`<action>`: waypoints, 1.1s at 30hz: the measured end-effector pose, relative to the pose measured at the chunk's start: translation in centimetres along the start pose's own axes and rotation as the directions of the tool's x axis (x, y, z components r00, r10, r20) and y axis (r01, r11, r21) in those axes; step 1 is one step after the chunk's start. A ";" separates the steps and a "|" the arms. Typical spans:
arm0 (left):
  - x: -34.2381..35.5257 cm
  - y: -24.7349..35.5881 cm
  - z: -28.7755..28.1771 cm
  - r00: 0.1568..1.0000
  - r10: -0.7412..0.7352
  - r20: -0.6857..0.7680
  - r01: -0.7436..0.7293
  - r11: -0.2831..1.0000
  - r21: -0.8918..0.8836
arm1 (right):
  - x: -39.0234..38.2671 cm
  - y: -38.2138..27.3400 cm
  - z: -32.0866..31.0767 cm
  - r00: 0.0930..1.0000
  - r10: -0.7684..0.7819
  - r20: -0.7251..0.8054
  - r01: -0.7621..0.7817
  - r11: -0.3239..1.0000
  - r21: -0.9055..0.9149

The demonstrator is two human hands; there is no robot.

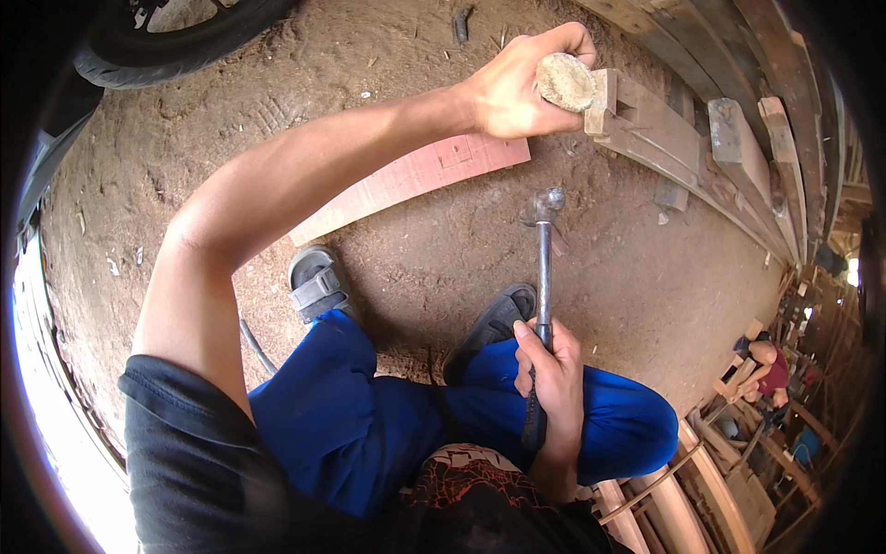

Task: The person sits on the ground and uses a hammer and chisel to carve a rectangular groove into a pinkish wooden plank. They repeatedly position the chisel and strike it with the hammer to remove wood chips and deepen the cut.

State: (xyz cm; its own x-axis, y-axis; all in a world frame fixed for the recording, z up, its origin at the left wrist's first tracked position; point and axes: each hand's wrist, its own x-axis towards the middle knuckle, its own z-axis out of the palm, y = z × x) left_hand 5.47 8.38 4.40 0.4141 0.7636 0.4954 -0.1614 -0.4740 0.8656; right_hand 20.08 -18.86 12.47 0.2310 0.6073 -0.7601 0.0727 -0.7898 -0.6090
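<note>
My left hand (pixel 513 85) is raised and closed round a wooden-handled chisel (pixel 565 81), whose worn round butt faces me. It is held against a notched wooden beam (pixel 646 120) at the upper right. My right hand (pixel 551 367) grips the dark handle of a steel hammer (pixel 544 277). The hammer head points up and hovers below the chisel, apart from it. I sit with blue trousers and grey sandals (pixel 318 282) on the dirt ground.
A reddish plank (pixel 406 180) with marked squares lies on the dirt under my left arm. Stacked timber (pixel 766 138) runs along the right. A tyre (pixel 175 42) sits top left. A person (pixel 771 369) crouches far right among wooden frames (pixel 683 499).
</note>
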 end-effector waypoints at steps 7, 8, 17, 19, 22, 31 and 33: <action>0.2 0.1 -0.1 0.999 -0.036 0.001 0.036 0.999 -0.007 | 0.0 0.3 -0.2 1.000 -0.003 0.017 0.004 1.000 -0.010; 0.1 0.1 -0.1 0.999 -0.035 0.000 0.035 0.999 -0.003 | 0.0 0.3 -0.2 1.000 -0.005 0.019 0.005 1.000 -0.013; 0.4 -0.7 0.2 0.998 0.061 -0.024 -0.064 0.987 -0.150 | -0.2 0.4 -0.2 0.999 -0.019 0.026 0.020 0.999 -0.040; 0.2 -0.5 0.1 1.000 -0.016 0.014 0.018 0.990 -0.139 | -0.1 0.3 -0.1 0.999 -0.021 0.031 0.022 0.999 -0.042; 0.1 -0.2 0.3 1.000 -0.012 0.004 0.012 0.989 -0.145 | -0.1 0.3 -0.1 0.999 -0.034 0.037 0.036 0.998 -0.061; -0.1 0.4 0.2 0.999 -0.039 0.004 0.039 0.996 -0.082 | -0.1 0.2 0.0 0.998 -0.025 0.053 0.030 0.996 -0.083; -0.1 0.4 0.2 1.000 -0.029 0.010 0.030 0.996 -0.082 | -0.1 0.2 0.0 0.998 -0.024 0.053 0.029 0.996 -0.090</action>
State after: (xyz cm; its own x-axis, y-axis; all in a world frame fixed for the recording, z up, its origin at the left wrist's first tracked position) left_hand 5.53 8.01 4.67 0.4274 0.7729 0.4691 -0.2222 -0.4131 0.8831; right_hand 20.12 -19.12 12.43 0.1777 0.6301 -0.7559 0.1661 -0.7763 -0.6080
